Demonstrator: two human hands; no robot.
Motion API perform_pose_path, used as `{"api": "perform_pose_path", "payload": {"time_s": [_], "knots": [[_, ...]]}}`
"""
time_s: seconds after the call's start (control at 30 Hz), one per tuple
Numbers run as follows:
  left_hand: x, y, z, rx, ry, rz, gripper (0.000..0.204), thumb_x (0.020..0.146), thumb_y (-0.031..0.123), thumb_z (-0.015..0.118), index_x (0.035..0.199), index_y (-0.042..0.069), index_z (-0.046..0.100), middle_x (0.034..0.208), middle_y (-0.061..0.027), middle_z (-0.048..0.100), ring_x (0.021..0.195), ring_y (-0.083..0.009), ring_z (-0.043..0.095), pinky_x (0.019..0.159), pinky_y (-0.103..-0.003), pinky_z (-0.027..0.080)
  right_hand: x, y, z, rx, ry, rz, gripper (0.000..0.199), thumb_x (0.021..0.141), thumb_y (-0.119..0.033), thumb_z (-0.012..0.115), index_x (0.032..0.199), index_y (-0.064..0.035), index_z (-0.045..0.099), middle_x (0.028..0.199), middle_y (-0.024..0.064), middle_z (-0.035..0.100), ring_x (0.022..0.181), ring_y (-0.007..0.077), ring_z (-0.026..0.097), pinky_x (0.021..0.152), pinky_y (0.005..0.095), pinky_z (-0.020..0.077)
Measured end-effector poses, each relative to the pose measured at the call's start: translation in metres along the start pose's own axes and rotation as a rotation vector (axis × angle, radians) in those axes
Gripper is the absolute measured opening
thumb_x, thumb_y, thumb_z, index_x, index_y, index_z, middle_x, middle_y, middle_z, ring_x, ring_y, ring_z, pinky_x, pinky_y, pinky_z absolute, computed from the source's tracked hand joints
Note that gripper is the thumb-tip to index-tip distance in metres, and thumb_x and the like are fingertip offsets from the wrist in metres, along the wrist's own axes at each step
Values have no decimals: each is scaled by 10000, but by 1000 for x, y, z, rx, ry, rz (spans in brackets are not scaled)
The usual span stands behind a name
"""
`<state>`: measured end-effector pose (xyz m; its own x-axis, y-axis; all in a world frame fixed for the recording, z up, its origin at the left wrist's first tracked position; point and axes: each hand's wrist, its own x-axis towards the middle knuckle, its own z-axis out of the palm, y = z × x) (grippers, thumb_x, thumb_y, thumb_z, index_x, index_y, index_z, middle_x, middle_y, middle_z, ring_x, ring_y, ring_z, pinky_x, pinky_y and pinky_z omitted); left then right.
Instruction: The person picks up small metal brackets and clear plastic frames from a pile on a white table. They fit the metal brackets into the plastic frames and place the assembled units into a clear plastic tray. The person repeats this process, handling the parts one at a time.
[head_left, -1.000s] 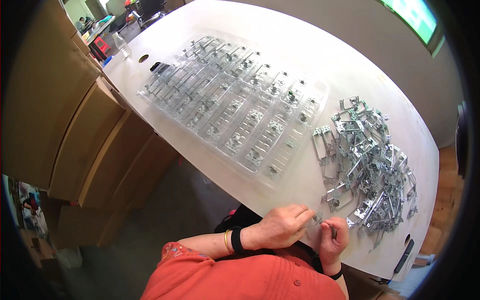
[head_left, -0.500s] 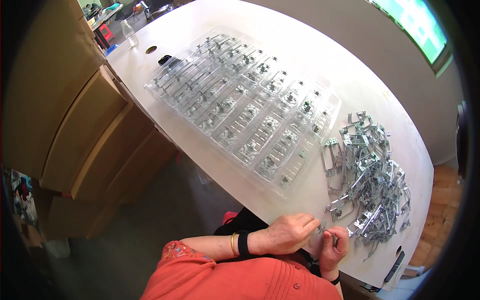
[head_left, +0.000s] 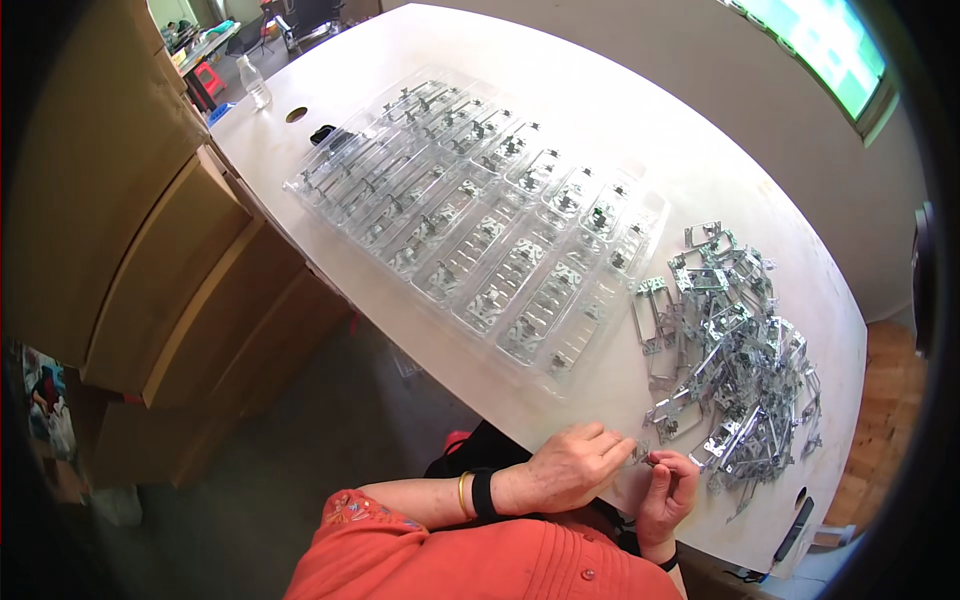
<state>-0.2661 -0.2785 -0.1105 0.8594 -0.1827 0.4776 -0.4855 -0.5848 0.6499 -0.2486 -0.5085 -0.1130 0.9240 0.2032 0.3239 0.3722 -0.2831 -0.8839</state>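
Silvery, thin metal bracket (head_left: 641,453) sits pinched in the nearly closed fingertips of the bare left hand (head_left: 577,467) and bare right hand (head_left: 668,497), by the white, curved-edged table (head_left: 600,400), probably light, stiff, slick, best gripped at its ends.

L hand (head_left: 572,468), R hand (head_left: 668,497) close tog., fingers (head_left: 614,455) bent; L forearm (head_left: 425,500) ~horiz.

Looks like a small workshop. Has a big white table (head_left: 600,105) with a messy pile of metal bits (head_left: 745,365) at one end. Has clear trays (head_left: 655,207) near the pile, with lots more bits set in rows. Has big brown boxes (head_left: 190,310) on the left, above a plain grey floor (head_left: 310,440). Far back, has a second table (head_left: 212,42), a red stool (head_left: 208,78) and a black chair (head_left: 313,18).
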Motion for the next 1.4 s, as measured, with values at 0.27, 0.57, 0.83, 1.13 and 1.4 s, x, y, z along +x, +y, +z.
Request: {"api": "perform_pose_path", "payload": {"time_s": [0.27,0.57,0.83,1.13,1.4], "knots": [[5,7,3,60,19,6,534,859,125,833,1359,-5,693,1098,-83,726,987,-291,666,940,-426,525,-3,-1,-3,104,6,6,141,1150,-134,656,1210,-21,596,1201,169,689,1046,218,699,969,358,585],[12,19,-1,150,-24,16,521,864,154,834,1337,-4,686,1094,-76,725,970,-270,656,907,-409,506,-4,-2,-5,175,11,-39,148,1150,-132,655,1204,-14,584,1187,178,684,1034,224,703,960,368,600],[22,33,-13,86,106,11,529,860,126,855,1331,8,645,1152,-136,733,1044,-330,714,953,-454,542,-3,-2,-3,215,35,-66,135,1152,-114,642,1209,-8,581,1169,175,684,1019,223,703,949,360,598],[11,24,-6,-110,227,-45,566,880,37,897,1360,4,598,1188,-176,733,1077,-373,742,936,-444,610,-5,3,-4,228,21,-53,121,1147,-102,649,1195,-7,591,1147,169,693,992,209,698,932,344,589],[-12,16,-17,-156,180,-163,579,876,59,926,1360,8,613,1212,-191,719,1047,-348,752,889,-424,626,-2,-1,-2,221,9,-40,118,1142,-92,658,1190,-4,596,1148,165,696,979,203,705,924,339,590]]}}
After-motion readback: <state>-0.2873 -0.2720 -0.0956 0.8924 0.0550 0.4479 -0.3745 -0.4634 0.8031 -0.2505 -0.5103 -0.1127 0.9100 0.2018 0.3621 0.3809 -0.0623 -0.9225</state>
